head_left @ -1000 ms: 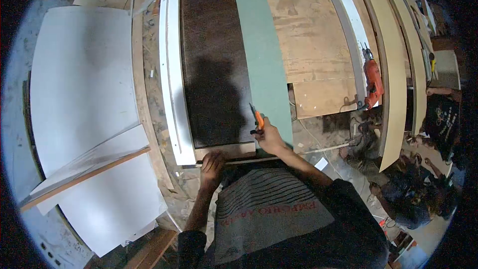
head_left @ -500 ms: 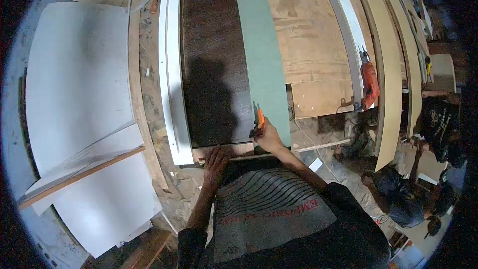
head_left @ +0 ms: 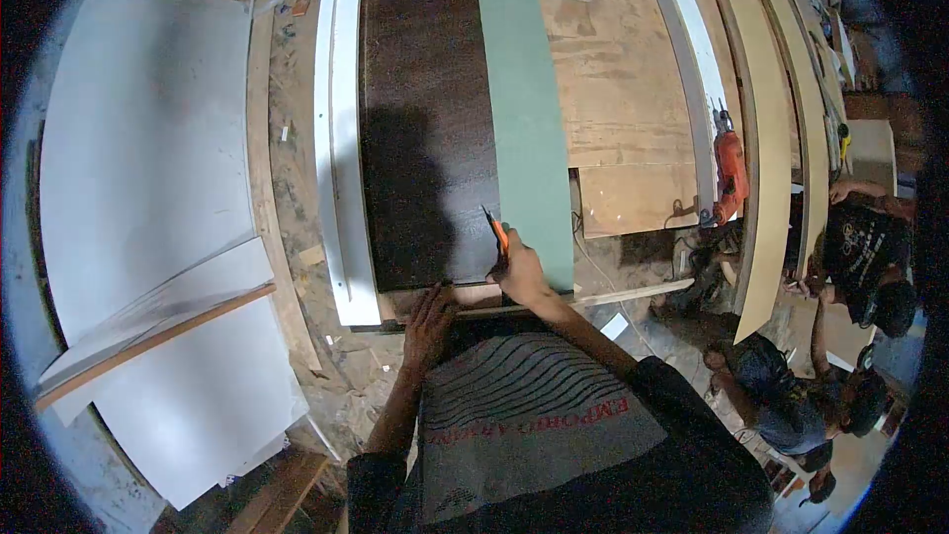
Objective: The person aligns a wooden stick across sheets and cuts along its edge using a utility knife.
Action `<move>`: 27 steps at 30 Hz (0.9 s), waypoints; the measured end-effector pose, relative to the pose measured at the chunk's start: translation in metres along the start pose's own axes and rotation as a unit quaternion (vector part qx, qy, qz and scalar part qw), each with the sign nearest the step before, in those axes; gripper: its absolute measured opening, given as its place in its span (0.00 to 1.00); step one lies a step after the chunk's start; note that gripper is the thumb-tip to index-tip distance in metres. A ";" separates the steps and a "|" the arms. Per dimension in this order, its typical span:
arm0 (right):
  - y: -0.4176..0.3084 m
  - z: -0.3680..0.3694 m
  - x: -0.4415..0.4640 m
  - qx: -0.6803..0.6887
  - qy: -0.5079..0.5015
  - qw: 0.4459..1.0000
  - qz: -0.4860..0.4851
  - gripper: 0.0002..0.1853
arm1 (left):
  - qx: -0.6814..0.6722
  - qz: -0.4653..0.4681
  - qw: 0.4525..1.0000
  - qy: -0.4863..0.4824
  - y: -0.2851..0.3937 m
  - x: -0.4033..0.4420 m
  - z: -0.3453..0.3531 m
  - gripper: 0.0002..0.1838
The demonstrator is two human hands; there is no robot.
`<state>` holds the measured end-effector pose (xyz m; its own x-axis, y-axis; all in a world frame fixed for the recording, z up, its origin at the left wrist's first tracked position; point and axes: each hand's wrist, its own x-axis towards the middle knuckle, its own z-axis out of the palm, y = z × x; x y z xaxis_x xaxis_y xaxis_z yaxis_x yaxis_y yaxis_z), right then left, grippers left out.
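Observation:
My right hand (head_left: 524, 275) is closed round an orange utility knife (head_left: 501, 234), its thin tip pointing up and left over the dark brown panel (head_left: 425, 79). Beside that panel runs a pale green strip (head_left: 535, 119), just right of my knuckles. My left hand (head_left: 428, 323) lies with fingers stretched out at the panel's near edge, touching a light wooden edge piece (head_left: 477, 297). Along the panel's left side lies a long white board (head_left: 346, 178). The shadow of my head and arm falls across the brown surface.
A red power drill (head_left: 730, 173) rests at the right by a white rail (head_left: 682, 30). Long cream boards (head_left: 766, 138) lie beyond it. Large white sheets (head_left: 148, 119) stand at left. Two co-workers (head_left: 791, 400) crouch at the lower right. Scraps litter the floor.
My right hand has shifted slightly left, and the knife has moved off the green strip onto the brown panel, tilting leftward. My left hand stays at the edge.

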<state>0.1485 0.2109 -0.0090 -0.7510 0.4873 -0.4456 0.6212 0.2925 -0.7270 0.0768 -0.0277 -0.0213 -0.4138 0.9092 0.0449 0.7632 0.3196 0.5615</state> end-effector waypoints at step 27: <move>0.007 0.002 -0.003 0.023 0.029 0.999 0.005 0.39 | -0.029 0.003 0.999 -0.040 0.008 0.017 -0.023 0.16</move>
<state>0.1546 0.2098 -0.0131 -0.7295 0.5369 -0.4237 0.6169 0.2492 -0.7465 0.0647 -0.0157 0.0031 -0.3660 0.9305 -0.0170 0.7347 0.3001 0.6084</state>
